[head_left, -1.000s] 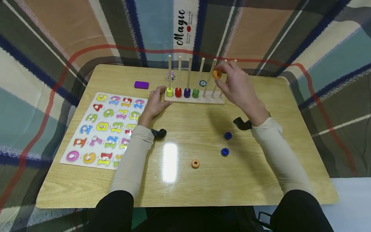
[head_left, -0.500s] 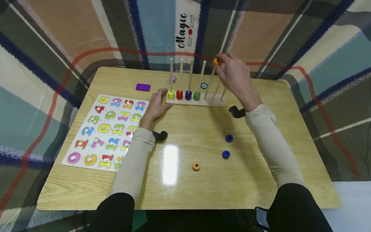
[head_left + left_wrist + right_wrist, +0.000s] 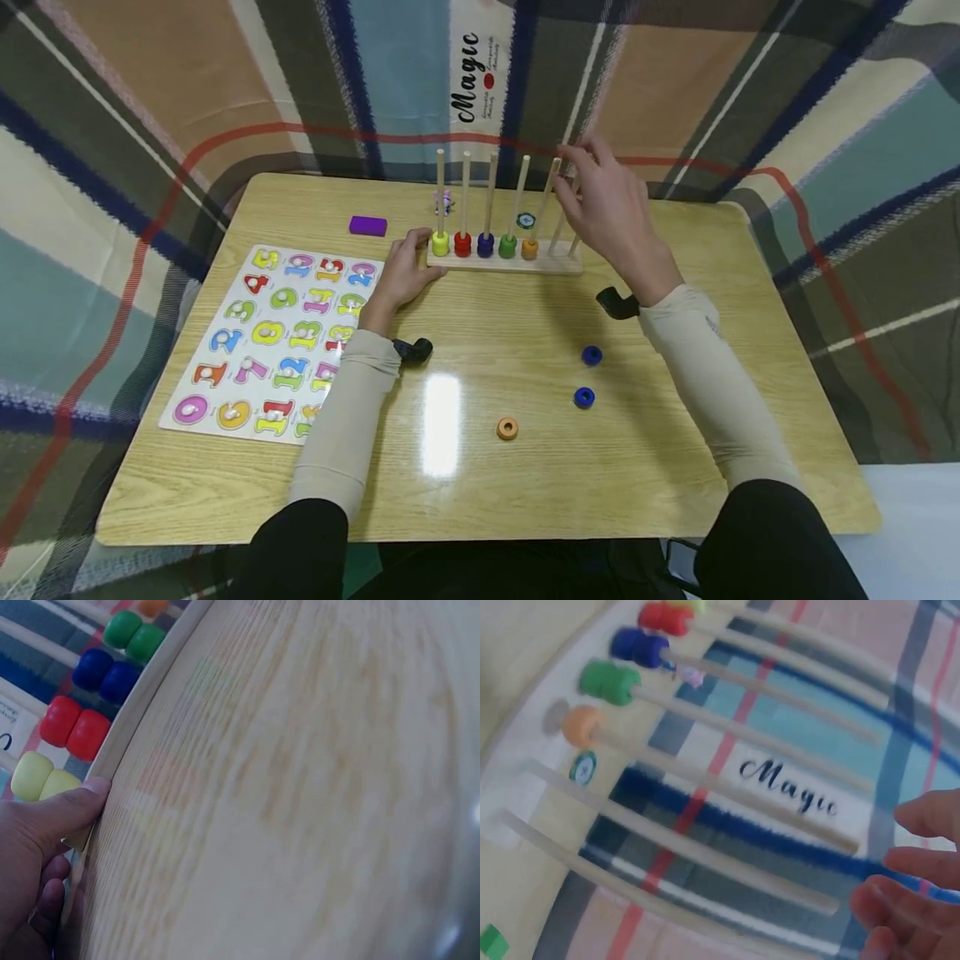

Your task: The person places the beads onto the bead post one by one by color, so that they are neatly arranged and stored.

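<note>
One rack (image 3: 555, 263) carried seven pegs (image 3: 491, 196), which bore two yellow beads (image 3: 31, 776), two red beads (image 3: 60, 721), two dark blue beads (image 3: 93, 670), two green beads (image 3: 122, 629) and one orange bead (image 3: 529, 249). Two blue rings (image 3: 592, 356) and one orange ring (image 3: 507, 436) lay loose on one surface (image 3: 540, 483). There were one number board (image 3: 247, 350), one purple block (image 3: 368, 226), one small disc (image 3: 526, 220), one tiny figure (image 3: 447, 201), one green piece (image 3: 493, 941), one left hand (image 3: 402, 271) and one right hand (image 3: 607, 204).

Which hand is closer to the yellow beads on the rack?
The left. The left hand grips the end of the rack, beside the yellow beads; the right hand is farther away, near the tops of pegs toward the other end.
</note>
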Tool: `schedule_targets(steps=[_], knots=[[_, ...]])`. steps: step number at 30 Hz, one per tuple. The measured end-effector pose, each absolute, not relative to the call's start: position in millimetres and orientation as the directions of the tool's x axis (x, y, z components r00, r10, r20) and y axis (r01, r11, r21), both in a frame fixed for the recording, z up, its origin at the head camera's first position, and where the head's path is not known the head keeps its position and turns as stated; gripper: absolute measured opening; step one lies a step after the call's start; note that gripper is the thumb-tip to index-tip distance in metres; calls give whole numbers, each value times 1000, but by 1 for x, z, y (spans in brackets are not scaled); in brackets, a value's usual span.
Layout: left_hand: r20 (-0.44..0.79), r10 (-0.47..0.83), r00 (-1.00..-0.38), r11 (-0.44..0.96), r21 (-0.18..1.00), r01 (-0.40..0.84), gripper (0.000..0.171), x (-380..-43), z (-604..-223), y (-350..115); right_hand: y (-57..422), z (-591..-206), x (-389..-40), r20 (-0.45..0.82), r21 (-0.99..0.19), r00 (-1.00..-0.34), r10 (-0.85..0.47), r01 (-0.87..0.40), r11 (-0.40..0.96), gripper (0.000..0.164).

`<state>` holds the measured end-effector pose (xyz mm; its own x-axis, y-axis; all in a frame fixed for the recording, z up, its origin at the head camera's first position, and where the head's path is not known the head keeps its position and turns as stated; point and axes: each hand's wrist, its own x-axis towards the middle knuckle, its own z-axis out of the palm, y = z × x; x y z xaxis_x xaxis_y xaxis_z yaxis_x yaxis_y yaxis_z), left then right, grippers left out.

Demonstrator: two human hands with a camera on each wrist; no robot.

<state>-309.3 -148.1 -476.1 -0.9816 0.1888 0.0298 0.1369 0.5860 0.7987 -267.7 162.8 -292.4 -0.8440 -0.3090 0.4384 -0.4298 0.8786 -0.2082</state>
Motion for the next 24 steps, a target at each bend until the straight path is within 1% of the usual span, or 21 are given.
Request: schedule_targets(steps=[2, 4, 6, 7, 9, 10, 12, 14, 17, 21, 24], knots=[[25, 191, -981, 588, 797, 135, 78, -310, -475, -148, 162, -301, -249, 467, -196, -810, -356, -487, 851, 39], [24, 191, -981, 589, 797, 134, 78, -311, -475, -147, 159, -313, -225, 419, -199, -799, -432, -545, 815, 36], [26, 189, -982, 591, 796, 135, 77, -311, -474, -147, 155, -329, -200, 300, -223, -787, -539, -607, 762, 35], [29, 187, -982, 590, 796, 136, 77, -312, -474, -147, 152, -338, -188, 224, -244, -770, -597, -637, 731, 35], [30, 186, -982, 589, 796, 137, 77, -312, -474, -147, 150, -357, -165, 73, -283, -703, -707, -695, 661, 36], [30, 187, -982, 589, 796, 136, 77, -312, -474, -147, 149, -366, -155, 17, -305, -662, -749, -717, 627, 37], [27, 188, -982, 589, 797, 135, 77, -312, -474, -148, 150, -382, -139, -57, -325, -589, -806, -753, 572, 40], [26, 186, -982, 589, 798, 132, 77, -311, -474, -148, 152, -396, -128, -85, -338, -544, -835, -773, 538, 43], [27, 181, -983, 584, 801, 130, 77, -310, -474, -149, 153, -411, -117, -94, -367, -522, -848, -773, 517, 43], [33, 182, -983, 578, 805, 134, 77, -311, -474, -149, 151, -424, -109, -70, -409, -494, -867, -778, 476, 28], [29, 186, -982, 581, 803, 134, 77, -310, -476, -148, 151, -425, -109, -34, -403, -495, -868, -789, 465, 19]])
